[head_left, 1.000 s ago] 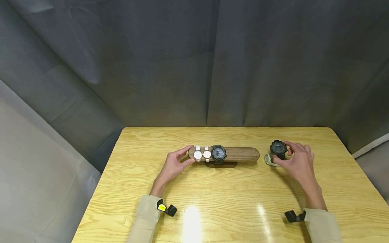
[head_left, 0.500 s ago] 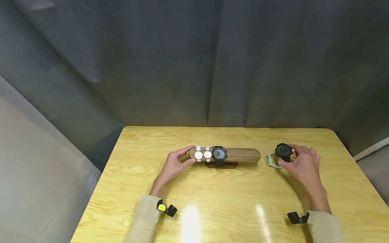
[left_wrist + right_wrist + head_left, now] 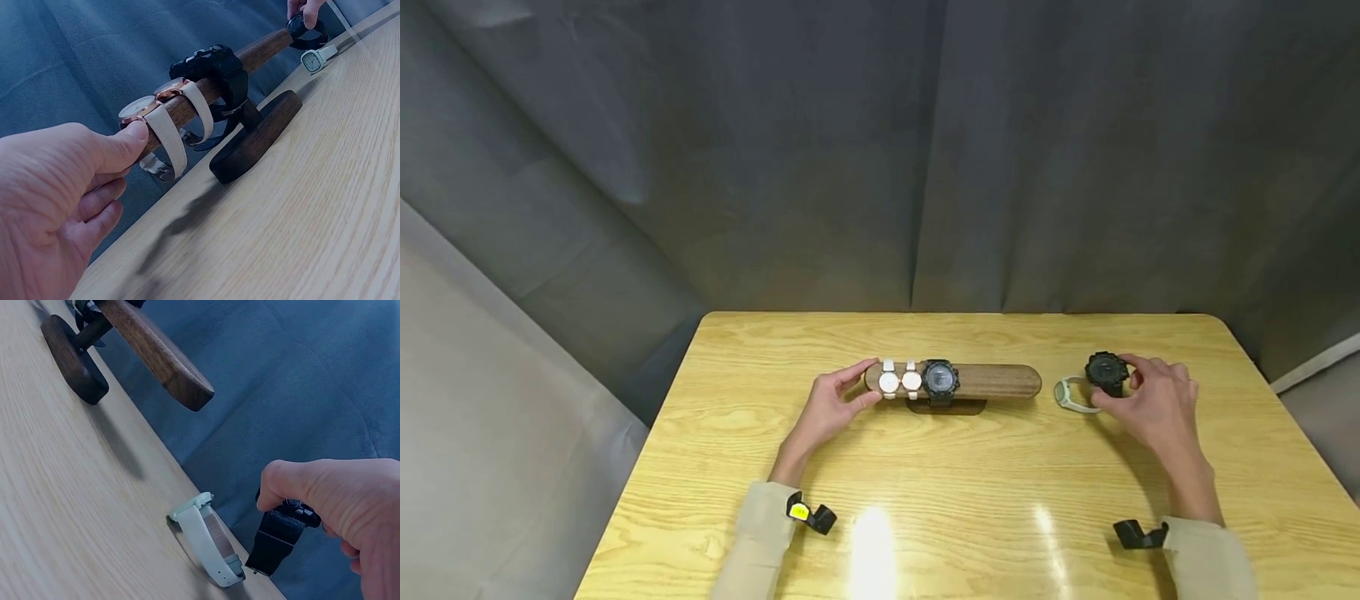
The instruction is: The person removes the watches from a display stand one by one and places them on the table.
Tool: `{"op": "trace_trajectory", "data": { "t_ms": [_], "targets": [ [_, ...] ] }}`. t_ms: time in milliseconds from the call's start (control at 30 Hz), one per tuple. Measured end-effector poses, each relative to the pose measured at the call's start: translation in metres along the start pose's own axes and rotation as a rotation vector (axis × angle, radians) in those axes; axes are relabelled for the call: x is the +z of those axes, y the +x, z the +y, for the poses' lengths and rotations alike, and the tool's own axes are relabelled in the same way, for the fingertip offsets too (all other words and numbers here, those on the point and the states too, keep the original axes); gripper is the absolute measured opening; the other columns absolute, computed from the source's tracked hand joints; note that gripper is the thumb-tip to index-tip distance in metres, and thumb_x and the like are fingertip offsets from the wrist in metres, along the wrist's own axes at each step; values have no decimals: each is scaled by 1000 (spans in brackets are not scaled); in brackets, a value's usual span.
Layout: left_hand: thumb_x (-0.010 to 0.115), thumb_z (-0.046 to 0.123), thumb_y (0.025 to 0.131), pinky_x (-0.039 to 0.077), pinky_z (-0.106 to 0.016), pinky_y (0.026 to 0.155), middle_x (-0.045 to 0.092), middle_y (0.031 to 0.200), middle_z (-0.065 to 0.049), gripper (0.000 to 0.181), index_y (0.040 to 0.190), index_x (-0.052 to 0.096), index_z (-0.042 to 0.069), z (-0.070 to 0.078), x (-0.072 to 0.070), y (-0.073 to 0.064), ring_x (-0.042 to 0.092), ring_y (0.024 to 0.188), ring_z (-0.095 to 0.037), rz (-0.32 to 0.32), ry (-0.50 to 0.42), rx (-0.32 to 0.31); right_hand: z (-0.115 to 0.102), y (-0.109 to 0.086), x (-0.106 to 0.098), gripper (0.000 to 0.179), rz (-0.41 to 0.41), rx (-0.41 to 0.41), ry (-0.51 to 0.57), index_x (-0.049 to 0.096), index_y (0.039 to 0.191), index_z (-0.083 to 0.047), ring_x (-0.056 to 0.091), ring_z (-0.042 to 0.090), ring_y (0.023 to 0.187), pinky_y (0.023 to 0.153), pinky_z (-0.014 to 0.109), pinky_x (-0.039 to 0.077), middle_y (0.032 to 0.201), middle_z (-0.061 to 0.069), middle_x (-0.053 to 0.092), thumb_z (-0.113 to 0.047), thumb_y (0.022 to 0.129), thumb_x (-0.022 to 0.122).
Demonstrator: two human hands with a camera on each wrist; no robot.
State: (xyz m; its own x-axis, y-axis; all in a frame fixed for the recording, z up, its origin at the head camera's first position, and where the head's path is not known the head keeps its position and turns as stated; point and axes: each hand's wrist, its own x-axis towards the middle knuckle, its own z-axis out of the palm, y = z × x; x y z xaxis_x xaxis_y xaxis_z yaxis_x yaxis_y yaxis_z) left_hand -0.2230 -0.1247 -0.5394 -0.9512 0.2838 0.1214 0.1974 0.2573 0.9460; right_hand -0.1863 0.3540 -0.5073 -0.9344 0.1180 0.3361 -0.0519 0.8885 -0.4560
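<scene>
My left hand (image 3: 829, 410) holds the left end of a wooden watch stand (image 3: 1000, 382), thumb and fingers on either side of the bar. Around that bar sit two white-strapped watches, one (image 3: 889, 382) at the fingertips and another (image 3: 912, 381) beside it, then a chunky black watch (image 3: 940, 379). Off the stand's right end, my right hand (image 3: 1159, 406) pinches a second black watch (image 3: 1106, 369) between thumb and fingers, its dial facing up. The black strap (image 3: 275, 540) hangs down in the right wrist view. A pale green watch (image 3: 203, 540) lies on its side just left of it.
Everything rests on a light wooden table (image 3: 955, 483), with a dark grey curtain (image 3: 820, 167) behind its far edge. The stand's dark foot (image 3: 256, 137) is on the tabletop below the bar. Black wrist mounts (image 3: 1138, 535) stick out from both sleeves.
My right hand has carried the black watch to the right, away from the pale green watch, whose loop now shows more fully. The left hand and the stand have stayed put.
</scene>
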Motion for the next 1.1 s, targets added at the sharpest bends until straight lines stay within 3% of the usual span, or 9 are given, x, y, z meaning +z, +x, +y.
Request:
{"op": "trace_trajectory", "data": {
  "t_ms": [600,1100],
  "targets": [
    [81,18,93,45,-43,115,58,151,-6,54,145,64,21,0,-1,-1,52,141,-34,-15,-33,18,12,-3,1,71,-38,47,-58,59,129,11,41,44,90,76,58,25,88,25,62,-25,77,90],
    [81,20,93,45,-44,115,59,149,-7,54,144,65,20,-2,-1,1,53,140,-35,-8,0,28,19,-3,4,74,-60,54,-104,59,126,15,40,52,99,79,64,25,117,42,59,-26,74,92]
  ]
}}
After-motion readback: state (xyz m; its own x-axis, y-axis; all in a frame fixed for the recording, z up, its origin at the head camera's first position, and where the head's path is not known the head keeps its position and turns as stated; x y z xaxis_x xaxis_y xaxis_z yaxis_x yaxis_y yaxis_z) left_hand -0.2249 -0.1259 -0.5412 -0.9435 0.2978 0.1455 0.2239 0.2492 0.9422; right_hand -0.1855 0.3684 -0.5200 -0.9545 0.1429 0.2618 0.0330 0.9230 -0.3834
